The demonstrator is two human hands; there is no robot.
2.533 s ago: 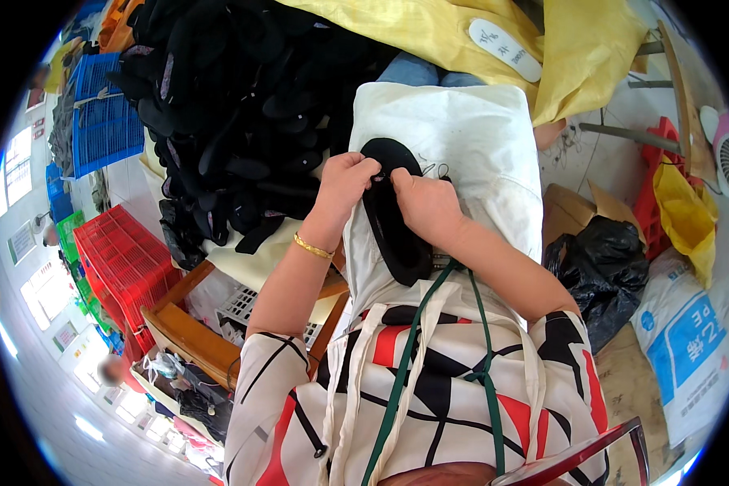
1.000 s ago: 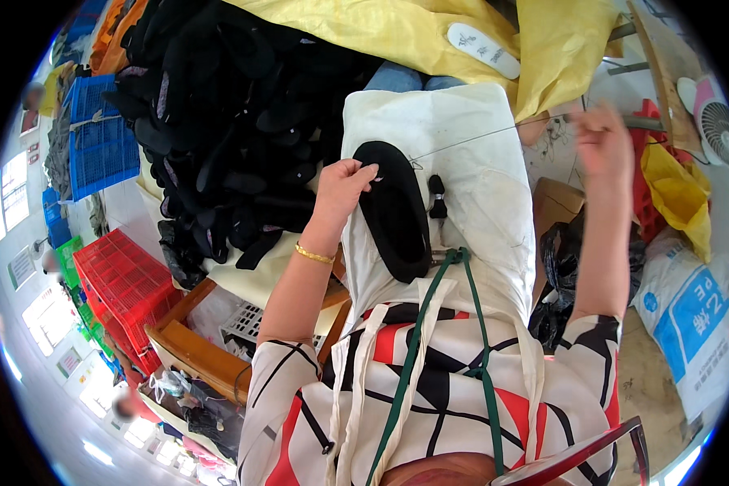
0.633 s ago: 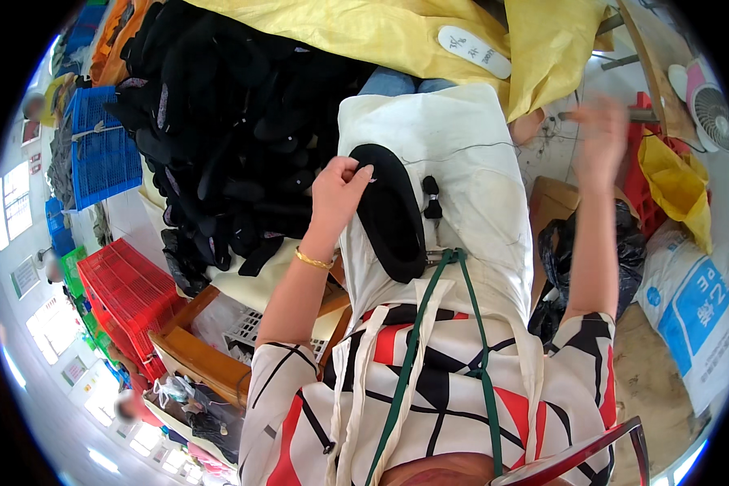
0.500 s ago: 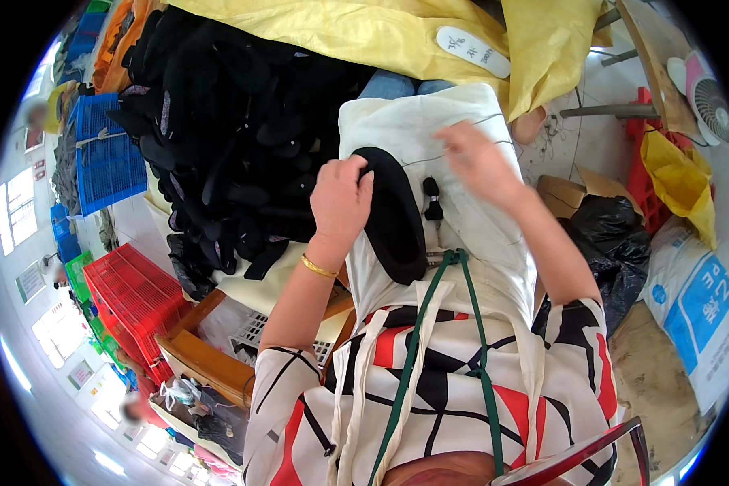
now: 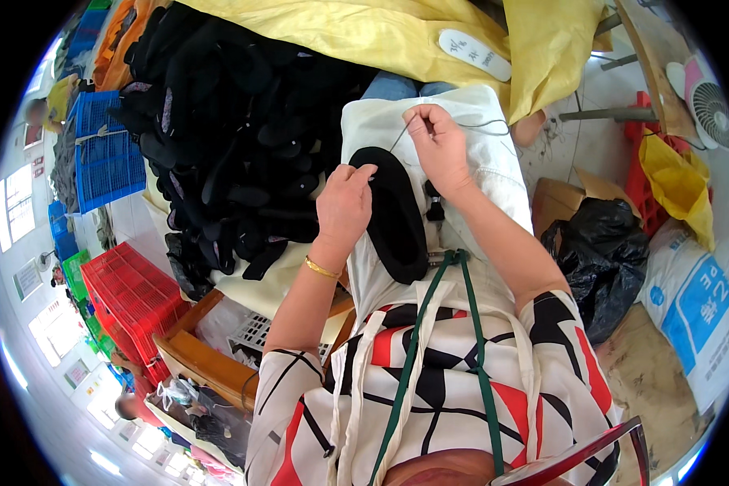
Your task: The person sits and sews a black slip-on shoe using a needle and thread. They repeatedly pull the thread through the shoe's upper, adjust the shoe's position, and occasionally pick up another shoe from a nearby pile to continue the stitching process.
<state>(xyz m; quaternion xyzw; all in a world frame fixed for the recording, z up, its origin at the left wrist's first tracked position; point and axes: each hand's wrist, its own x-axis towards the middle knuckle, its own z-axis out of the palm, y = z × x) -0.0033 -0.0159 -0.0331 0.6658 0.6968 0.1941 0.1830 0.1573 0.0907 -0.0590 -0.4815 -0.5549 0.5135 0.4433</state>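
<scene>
A black cloth shoe (image 5: pixel 402 231) lies on the white apron (image 5: pixel 488 212) over my lap, its opening facing up. My left hand (image 5: pixel 343 209) is closed on the shoe's far end, thumb and fingers gripping its edge. Just beyond and to the right, my right hand (image 5: pixel 440 152) pinches a dark thread (image 5: pixel 400 136) that runs taut down to the shoe; whether a needle is in the fingers cannot be made out. More thread trails loosely from that hand across the apron. Beside the shoe rests a small black bundle (image 5: pixel 435 208), partly behind my right wrist.
A big heap of black shoes (image 5: pixel 235 121) fills the left. Beyond it are a blue crate (image 5: pixel 109 154), a red crate (image 5: pixel 134 287) and a wooden drawer (image 5: pixel 202 348). Yellow sheeting (image 5: pixel 356 28) with a white insole (image 5: pixel 474 53) lies ahead. A black bag (image 5: pixel 599 251) and a fan (image 5: pixel 713 113) are right.
My right hand has moved left and farther away, from the apron's right side to beyond the shoe, and the thread now shows taut. The left hand keeps its hold with little movement.
</scene>
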